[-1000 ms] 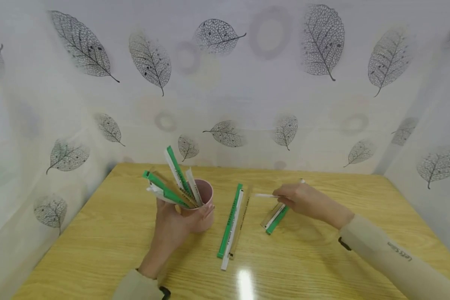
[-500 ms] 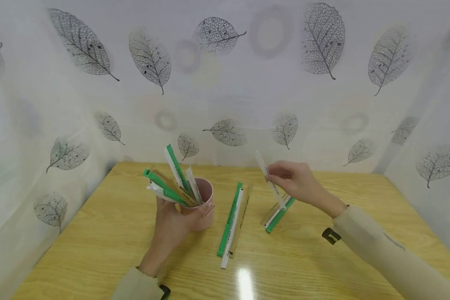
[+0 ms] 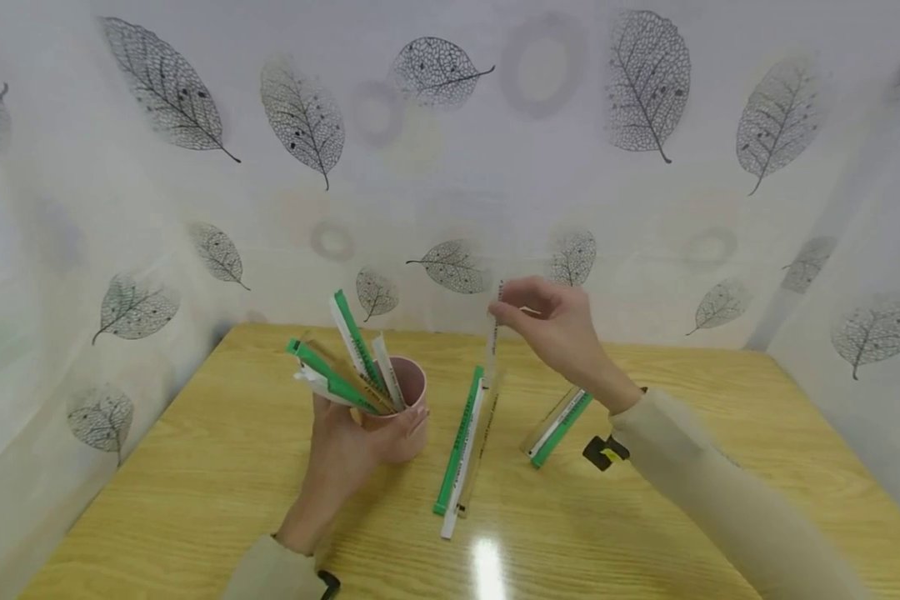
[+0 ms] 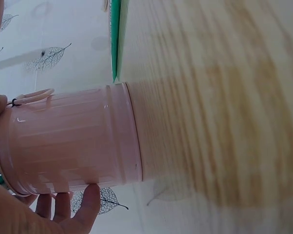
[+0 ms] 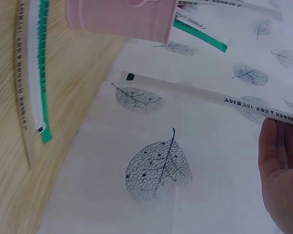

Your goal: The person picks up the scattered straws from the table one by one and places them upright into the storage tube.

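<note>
My left hand grips a pink metal-looking cup, which stands upright on the table; its ribbed side and small pink handle show in the left wrist view. Several green, white and brown paper-wrapped straws lean out of the cup. Up in the air at centre right, my right hand pinches a white wrapped straw near its upper end, so it hangs almost straight down. Its lower end overlaps the tops of a green straw, a white straw and a brown straw lying side by side.
Right of these lies a second set: a brown straw, a white straw and a green straw. Everything stands on a wood-grain table. A leaf-printed cloth rises behind and at both sides.
My right hand has lifted the white wrapped straw from beside the right-hand set, turned it upright and carried it left. The left hand and cup have stayed put.
</note>
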Demonstrator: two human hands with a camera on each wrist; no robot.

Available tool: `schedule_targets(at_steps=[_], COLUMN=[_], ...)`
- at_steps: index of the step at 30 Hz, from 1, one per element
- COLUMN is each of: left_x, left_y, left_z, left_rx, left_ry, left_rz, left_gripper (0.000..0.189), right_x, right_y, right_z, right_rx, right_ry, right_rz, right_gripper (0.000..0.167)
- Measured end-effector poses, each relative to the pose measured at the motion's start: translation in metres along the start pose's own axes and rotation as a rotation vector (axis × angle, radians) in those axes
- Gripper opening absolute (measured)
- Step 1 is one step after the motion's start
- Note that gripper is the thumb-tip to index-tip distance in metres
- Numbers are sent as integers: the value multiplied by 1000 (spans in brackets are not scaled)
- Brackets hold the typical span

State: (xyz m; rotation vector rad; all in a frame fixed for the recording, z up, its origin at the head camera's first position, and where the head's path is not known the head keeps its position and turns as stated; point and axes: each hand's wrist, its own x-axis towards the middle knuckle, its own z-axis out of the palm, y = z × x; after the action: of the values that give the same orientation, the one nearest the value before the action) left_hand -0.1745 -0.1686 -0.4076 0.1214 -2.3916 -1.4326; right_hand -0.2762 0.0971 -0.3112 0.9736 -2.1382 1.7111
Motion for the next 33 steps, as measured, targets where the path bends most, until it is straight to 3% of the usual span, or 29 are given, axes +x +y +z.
schedule_targets(at_steps=[7, 12, 20, 27, 33], left_x=[0, 1, 0, 0, -1], left_y=[-1, -2, -2, -1, -2], left_z=[0, -1, -2, -2, -2], left_rx=[-11, -29, -20, -35, 16], left_ry=[-1, -11, -21, -18, -15], left_rz=[-20, -1, 30, 56, 79], left_gripper=[98, 96, 109, 95, 85], right_x=[17, 19, 8, -9, -21], right_y=[-22, -28, -18, 0, 12], right_z=[27, 48, 73, 88, 98], right_rx=[209, 262, 230, 163, 96], right_ry=[25, -14, -102, -213, -298], right_rz=[-74, -84, -64, -72, -110], right_gripper=[11, 12, 8, 8, 7])
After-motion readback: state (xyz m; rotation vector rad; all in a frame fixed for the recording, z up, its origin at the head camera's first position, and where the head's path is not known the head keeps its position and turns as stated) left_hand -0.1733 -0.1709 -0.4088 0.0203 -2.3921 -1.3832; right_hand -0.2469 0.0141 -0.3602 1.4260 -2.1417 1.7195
